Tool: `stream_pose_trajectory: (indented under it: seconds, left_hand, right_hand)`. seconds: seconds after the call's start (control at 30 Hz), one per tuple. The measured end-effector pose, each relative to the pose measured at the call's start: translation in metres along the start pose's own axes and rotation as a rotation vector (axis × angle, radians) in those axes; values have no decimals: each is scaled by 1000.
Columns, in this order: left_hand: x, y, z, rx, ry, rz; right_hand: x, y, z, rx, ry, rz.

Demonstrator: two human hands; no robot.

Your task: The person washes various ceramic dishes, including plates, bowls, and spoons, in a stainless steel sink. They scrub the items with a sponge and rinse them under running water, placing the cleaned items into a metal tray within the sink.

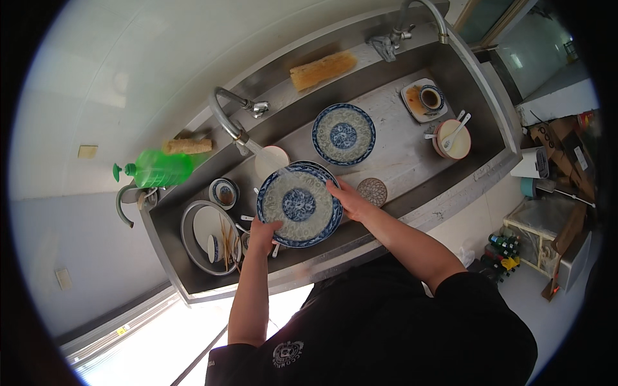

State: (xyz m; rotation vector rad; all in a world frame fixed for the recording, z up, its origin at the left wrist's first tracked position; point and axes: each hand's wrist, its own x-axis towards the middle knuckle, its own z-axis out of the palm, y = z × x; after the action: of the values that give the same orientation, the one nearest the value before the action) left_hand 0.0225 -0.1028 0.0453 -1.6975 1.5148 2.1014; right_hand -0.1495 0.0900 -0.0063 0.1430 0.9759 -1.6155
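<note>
Both my hands grip a stack of blue-and-white patterned plates (299,204) over the stainless-steel sink. My left hand (264,233) holds the near left rim, its thumb on the top plate's face. On the right rim is my right hand (345,199), thumb on top and fingers underneath. Water runs from the left faucet (226,116) toward the stack's far edge. A matching plate (343,134) lies on the sink floor beyond. Just right of my right hand sits a small round brown-patterned dish (372,192). Partly hidden behind the stack is a pale round dish (272,163).
At left, a metal basin (189,251) holds dishes and chopsticks. Nearby sits a small bowl (224,193). Bowls with spoons (452,139) and a square plate (410,107) lie at right. The ledge bears loofah sponges (322,71), a green bottle (164,169) and a second faucet (437,21).
</note>
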Motion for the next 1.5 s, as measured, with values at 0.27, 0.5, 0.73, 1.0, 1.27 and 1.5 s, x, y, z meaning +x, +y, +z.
stream_pose_trajectory:
  seconds: [0.27,0.5,0.73,1.0,1.27,1.5]
  left_hand:
    - [-22,7,6,129,82,234]
    - [-46,18,3,173,161,347]
    - [-64,32,-26,2,215,271]
    - [-39,27,-61,-84,195,204]
    - [-10,10,-38,-120,43,-5]
    - [-2,-13,-12,-275,-144,-46]
  right_hand:
    - [14,13,-5,353,-51,112]
    - [30,11,-12,262,-83,52]
    - [43,10,-19,216,-51,31]
    - [55,29,-22,221,-86,105]
    - [39,22,0,91,-62,156]
    - [-2,-37,32,-243,241,186]
